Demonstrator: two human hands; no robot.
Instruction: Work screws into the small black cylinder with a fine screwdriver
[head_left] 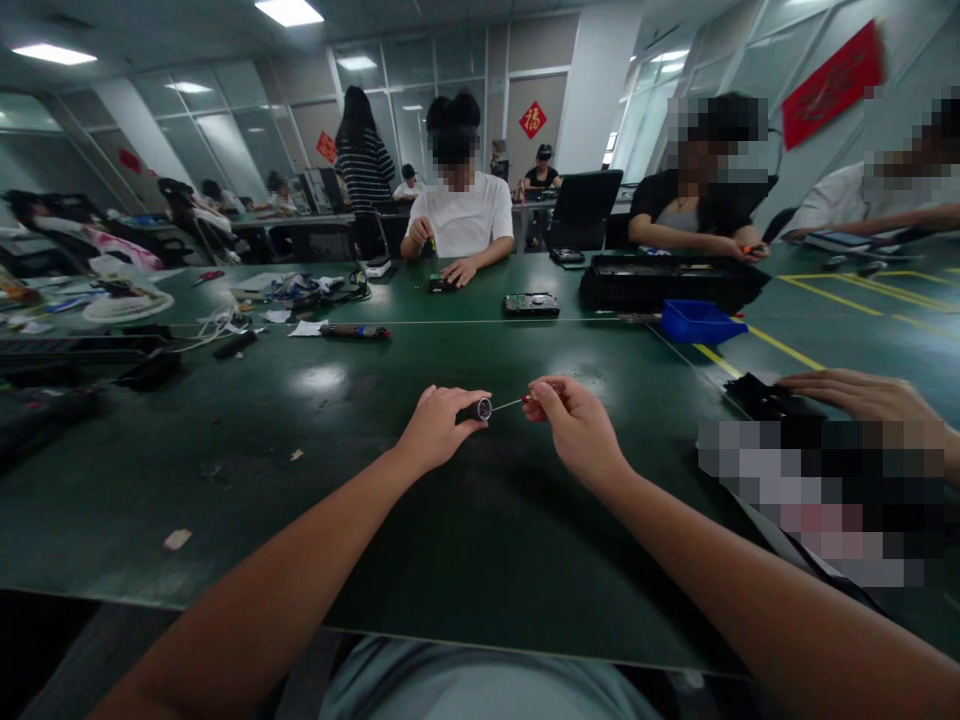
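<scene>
My left hand is closed around a short dark cylinder with a bright-rimmed round end, which looks like a small flashlight. That end faces right; the rest of the body is mostly covered by my fingers. In my right hand is a screwdriver, gripped by its reddish handle between thumb and fingers. Its thin metal shaft points left, and the tip is at or very close to the cylinder's round end; whether it touches I cannot tell. Both hands are just above the green table.
Ahead lie a hard drive, a blue scoop-like tray, a long black casing and a dark pen-shaped tool. Cables and parts clutter the left. Close on my right, another person's hand rests by a black object.
</scene>
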